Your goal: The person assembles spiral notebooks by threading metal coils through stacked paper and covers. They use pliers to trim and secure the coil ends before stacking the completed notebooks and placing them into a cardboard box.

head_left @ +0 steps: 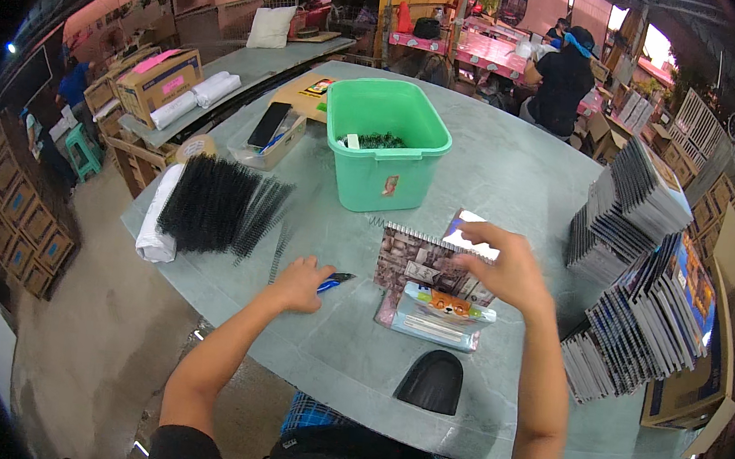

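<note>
Toward smooth table's (224, 290) bare front-left edge, touching blue-handled tool (329, 283) with left hand (300, 283), grip unclear; above coil-bound notebook (410, 261) with fingers-parted right hand (508, 266).

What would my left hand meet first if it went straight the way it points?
Your left hand would probably meet the blue-handled tool first, just to its right; the two may already touch, since contact is hard to judge.

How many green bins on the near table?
1: the green bin stands on the near table, beyond the spiral notebook, with black coils inside. A small one could be hidden behind it.
</note>
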Tool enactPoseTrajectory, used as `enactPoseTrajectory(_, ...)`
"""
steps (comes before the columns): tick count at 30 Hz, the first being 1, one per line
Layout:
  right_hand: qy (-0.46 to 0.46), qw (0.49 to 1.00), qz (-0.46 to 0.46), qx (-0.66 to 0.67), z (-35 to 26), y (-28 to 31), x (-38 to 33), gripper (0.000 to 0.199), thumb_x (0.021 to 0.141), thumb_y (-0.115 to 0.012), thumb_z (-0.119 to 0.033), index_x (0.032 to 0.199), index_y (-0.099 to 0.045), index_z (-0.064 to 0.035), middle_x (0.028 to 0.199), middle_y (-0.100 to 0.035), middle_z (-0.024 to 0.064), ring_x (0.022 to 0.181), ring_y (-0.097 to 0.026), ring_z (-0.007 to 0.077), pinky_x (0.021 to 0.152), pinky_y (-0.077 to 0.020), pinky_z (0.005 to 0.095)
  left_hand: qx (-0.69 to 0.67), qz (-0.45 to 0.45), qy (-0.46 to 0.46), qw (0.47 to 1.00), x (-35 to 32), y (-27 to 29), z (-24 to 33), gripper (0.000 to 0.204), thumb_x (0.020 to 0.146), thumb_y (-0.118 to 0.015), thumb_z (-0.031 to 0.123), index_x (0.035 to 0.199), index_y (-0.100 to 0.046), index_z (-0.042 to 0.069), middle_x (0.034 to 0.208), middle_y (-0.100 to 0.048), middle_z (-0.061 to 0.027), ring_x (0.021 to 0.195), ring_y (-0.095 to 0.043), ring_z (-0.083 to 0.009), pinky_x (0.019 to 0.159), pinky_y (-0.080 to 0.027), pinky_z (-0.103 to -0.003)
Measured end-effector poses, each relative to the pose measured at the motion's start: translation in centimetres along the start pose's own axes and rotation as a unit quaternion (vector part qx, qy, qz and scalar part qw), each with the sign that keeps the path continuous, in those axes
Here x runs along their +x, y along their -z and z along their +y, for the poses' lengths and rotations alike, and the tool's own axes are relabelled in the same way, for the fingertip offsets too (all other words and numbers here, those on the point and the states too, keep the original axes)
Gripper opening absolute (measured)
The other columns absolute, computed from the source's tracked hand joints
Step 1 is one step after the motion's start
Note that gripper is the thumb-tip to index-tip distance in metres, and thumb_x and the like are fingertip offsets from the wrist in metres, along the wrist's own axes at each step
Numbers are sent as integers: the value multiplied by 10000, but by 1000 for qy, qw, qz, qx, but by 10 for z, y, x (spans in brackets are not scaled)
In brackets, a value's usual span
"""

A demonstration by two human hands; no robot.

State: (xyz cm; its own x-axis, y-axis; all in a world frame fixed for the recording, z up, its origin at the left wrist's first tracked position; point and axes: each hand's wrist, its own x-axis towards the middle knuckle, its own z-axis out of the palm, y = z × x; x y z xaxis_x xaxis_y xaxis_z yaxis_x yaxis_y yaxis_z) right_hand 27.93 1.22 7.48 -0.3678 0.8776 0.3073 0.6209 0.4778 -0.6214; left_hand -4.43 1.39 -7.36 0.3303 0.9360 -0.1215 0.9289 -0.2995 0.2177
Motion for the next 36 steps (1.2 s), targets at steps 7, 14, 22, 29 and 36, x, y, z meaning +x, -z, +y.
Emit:
enactPoseTrajectory(7, 6, 995, -99, -9, 0, -45, 60, 314, 756, -674, -67, 1065, -638, -19, 979, -672, 155, 918, -647, 234, 796, -504, 343, -368, -12, -39, 929, -6, 18, 37, 444, 756, -592, 160, 1180, -514, 56, 857, -577, -148, 761, -593, -261, 679, -479, -351)
enactPoseTrajectory(14, 17, 981, -165, 103, -10, -73, 79, 323, 744, -630, 27, 1058, -656, -45, 962, -678, 145, 887, -643, 218, 822, -491, 321, -582, -24, 47, 811, -8, 54, 67, 359, 819, -542, 170, 1145, -523, 22, 790, -556, -54, 684, -574, -148, 599, -476, -300)
enactPoseTrajectory(22, 54, 995, -79, 38, -21, -78, 65, 271, 672, -682, -7, 942, -686, -25, 959, -612, 140, 897, -600, 252, 772, -485, 345, -280, 129, 5, 951, 1, 58, 61, 294, 850, -609, 253, 1041, -573, 33, 705, -583, -46, 650, -600, -188, 594, -477, -330)
enactPoseTrajectory(29, 11, 999, 12, -40, -18, -85, 59, 211, 633, -743, -105, 748, -640, 39, 935, -563, 175, 851, -582, 330, 740, -472, 388, -777, -258, 7, 575, -15, 63, 60, 536, 914, -392, 418, 1235, -457, -6, 947, -627, -174, 778, -634, -339, 736, -508, -465)
enactPoseTrajectory(36, 19, 997, 41, -56, -24, -90, 52, 179, 653, -717, -89, 723, -606, 34, 899, -536, 182, 812, -586, 362, 718, -480, 416, -778, -287, 0, 558, -11, 65, 56, 570, 922, -320, 436, 1245, -455, -14, 917, -623, -193, 831, -631, -376, 737, -505, -509)
